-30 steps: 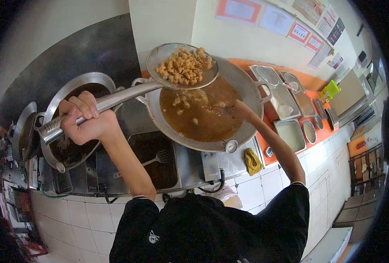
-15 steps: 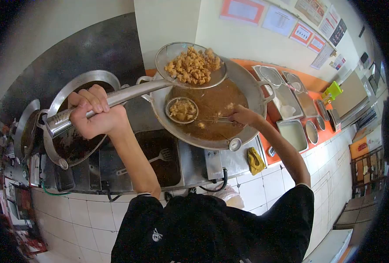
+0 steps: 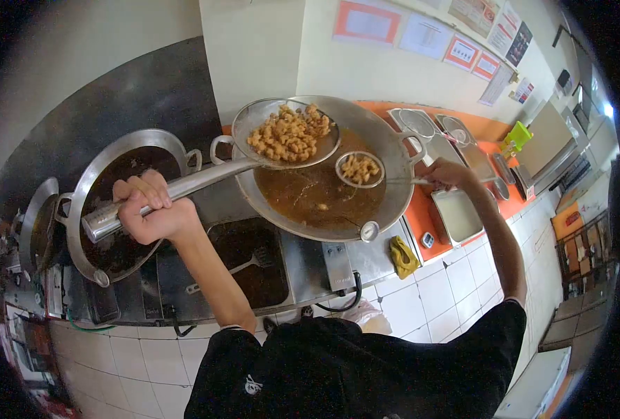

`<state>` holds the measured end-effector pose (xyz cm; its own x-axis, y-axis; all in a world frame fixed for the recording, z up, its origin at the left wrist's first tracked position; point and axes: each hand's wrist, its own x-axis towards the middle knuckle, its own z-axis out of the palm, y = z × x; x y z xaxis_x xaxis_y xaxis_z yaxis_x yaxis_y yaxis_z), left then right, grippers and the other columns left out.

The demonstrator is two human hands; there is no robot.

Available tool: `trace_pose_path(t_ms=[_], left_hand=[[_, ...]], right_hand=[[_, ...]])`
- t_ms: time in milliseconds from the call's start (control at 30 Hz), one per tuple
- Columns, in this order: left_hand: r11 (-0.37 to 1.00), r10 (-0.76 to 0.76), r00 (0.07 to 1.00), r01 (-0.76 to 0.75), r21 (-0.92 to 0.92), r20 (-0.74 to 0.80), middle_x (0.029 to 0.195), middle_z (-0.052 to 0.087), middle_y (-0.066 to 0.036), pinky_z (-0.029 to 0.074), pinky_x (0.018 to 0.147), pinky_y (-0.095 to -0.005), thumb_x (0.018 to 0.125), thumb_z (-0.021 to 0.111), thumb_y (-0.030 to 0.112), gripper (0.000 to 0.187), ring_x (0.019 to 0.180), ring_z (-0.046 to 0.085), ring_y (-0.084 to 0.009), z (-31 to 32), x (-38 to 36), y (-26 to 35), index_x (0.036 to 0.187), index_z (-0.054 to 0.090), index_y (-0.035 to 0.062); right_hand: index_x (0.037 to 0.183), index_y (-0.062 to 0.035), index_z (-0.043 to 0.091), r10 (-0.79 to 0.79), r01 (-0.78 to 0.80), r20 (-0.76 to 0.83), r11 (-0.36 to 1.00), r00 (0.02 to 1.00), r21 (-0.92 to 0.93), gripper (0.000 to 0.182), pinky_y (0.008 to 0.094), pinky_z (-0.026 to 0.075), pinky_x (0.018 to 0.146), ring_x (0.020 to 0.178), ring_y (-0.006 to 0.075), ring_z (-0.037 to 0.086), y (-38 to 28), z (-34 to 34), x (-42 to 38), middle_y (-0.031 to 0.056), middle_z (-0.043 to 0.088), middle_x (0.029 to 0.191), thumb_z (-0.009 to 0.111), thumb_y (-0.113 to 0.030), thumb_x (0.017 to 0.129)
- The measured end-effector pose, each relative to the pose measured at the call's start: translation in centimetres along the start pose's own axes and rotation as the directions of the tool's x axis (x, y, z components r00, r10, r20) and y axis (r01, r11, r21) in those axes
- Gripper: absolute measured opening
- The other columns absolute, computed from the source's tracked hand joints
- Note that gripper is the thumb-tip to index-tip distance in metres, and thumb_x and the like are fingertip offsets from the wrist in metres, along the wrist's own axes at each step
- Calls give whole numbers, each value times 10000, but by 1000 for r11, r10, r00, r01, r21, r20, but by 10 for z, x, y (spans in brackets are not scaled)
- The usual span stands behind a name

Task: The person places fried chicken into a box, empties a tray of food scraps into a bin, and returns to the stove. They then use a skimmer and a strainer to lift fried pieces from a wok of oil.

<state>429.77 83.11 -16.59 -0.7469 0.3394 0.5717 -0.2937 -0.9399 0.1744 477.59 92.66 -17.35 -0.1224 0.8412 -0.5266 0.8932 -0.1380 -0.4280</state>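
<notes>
My left hand (image 3: pixel 149 206) is wrapped round the thick metal handle of a large strainer (image 3: pixel 254 119). Its bowl, heaped with browned fried pieces (image 3: pixel 289 133), is held over the back left of a wide wok (image 3: pixel 282 216) of brown oil. In my right hand (image 3: pixel 446 174) is the thin handle of a small skimmer (image 3: pixel 361 183), which carries a little pile of fried bits (image 3: pixel 359 167) above the oil. A few loose bits float below it. A dial thermometer (image 3: pixel 369 231) sits at the wok's front rim.
A second wok (image 3: pixel 86 185) of dark oil stands left. Between them, a slotted turner (image 3: pixel 243 264) lies over a dark recess. On the right are a yellow cloth (image 3: pixel 403 257), a small digital device (image 3: pixel 428 239), a tray of pale liquid (image 3: pixel 460 215) and strainers (image 3: pixel 418 123).
The small skimmer has moved right and up with its fried bits, and my right hand has drawn back to the right past the wok's rim. The large strainer has shifted slightly down-left in view.
</notes>
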Motion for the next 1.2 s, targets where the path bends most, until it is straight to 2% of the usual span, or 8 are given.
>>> trace_pose_path(t_ms=[200, 367, 433, 500, 567, 633, 733, 1200], left_hand=[[997, 5, 999, -2, 73, -43, 432, 284, 11, 225, 362, -193, 667, 432, 102, 163, 336, 235, -83, 6, -8, 0, 565, 305, 116], [997, -4, 997, 10, 81, -72, 437, 267, 14, 223, 362, -194, 664, 425, 100, 152, 343, 214, -85, 5, -12, 2, 574, 303, 114], [998, -17, 997, 22, 63, -80, 437, 268, 14, 223, 362, -195, 662, 426, 104, 145, 343, 212, -84, 6, -11, 2, 576, 310, 115], [998, -25, 995, 30, 59, -94, 438, 269, 14, 223, 361, -197, 660, 426, 106, 143, 343, 213, -84, 8, -12, 3, 575, 312, 116], [998, -30, 993, 36, 54, -111, 436, 269, 14, 218, 359, -195, 660, 426, 110, 143, 344, 214, -83, 8, -13, 2, 571, 314, 113], [997, -45, 995, 49, 53, -87, 434, 279, 13, 213, 356, -192, 669, 425, 111, 167, 333, 209, -78, 9, -14, 3, 561, 299, 128], [997, -61, 993, 66, 43, -101, 431, 287, 14, 223, 354, -182, 654, 426, 96, 181, 323, 223, -71, 21, -18, 9, 546, 288, 140], [999, -33, 999, 33, 1, 7, 417, 292, 2, 213, 357, -185, 667, 432, 115, 162, 333, 224, -87, -5, -16, 1, 560, 310, 125]], right_hand=[[1036, -58, 603, 84, -51, -151, 976, 985, 210, 260, 191, 289, 325, 384, 63, 372, 1, -58, -11, -12, 456, 528, 514, -206, 841], [1046, -50, 594, -105, 79, -399, 993, 911, -82, 304, 230, 369, 364, 458, 62, 477, -67, -38, -18, 28, 542, 585, 629, -164, 767], [1110, -61, 558, -776, 571, -430, 631, 462, -525, 380, 266, 423, 410, 509, 87, 535, -28, -17, 60, 54, 582, 620, 611, -124, 739], [1223, -63, 457, -648, -27, -447, 550, 617, -835, 518, 318, 453, 449, 560, 150, 580, -77, 39, 57, 96, 586, 671, 565, -104, 718], [1305, -69, 340, -497, -257, -466, 432, 732, -865, 608, 326, 448, 448, 535, 196, 563, -126, 98, 28, 114, 540, 673, 530, -123, 730], [1328, -63, 297, -738, -256, -452, 373, 501, -892, 628, 299, 428, 427, 494, 177, 517, -104, 138, 58, 98, 486, 646, 516, -159, 747], [1331, -76, 299, -742, -259, -438, 354, 508, -899, 614, 261, 405, 406, 468, 139, 476, -104, 144, 41, 67, 450, 621, 502, -177, 761], [1115, -84, 442, -343, -140, -765, 862, 546, -487, 340, 439, 468, 515, 622, 343, 595, -53, 52, -5, 211, 588, 692, 470, -121, 779]])
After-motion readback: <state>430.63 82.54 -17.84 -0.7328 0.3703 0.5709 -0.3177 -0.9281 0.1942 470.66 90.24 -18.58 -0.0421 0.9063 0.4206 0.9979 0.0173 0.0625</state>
